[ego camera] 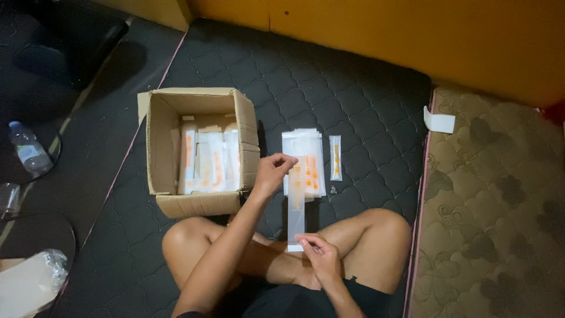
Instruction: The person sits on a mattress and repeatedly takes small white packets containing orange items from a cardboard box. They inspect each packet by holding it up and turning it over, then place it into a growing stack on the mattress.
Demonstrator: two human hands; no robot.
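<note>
At the far left, off the mattress's edge, a plastic water bottle (27, 150) lies on the dark floor, with a crumpled clear bag (35, 282) below it near the bottom left corner of the view. On the black quilted mattress (365, 94), toward its left edge, stands an open cardboard box (200, 147) packed with upright clear packets bearing orange marks. Just right of the box, the left hand (272, 174) pinches the top end of a long clear sleeve (297, 206), fingers closed on it. The sleeve runs down over the crossed legs to the right hand (321, 253), whose fingertips are clamped on its lower end. Behind the sleeve lies a stack of flat packets (303, 144), with one narrow single sachet (335, 157) just beside it. Further right, at the mattress's right edge, rests a small white tab (439, 122), next to a brown floral mattress (494, 206).
</note>
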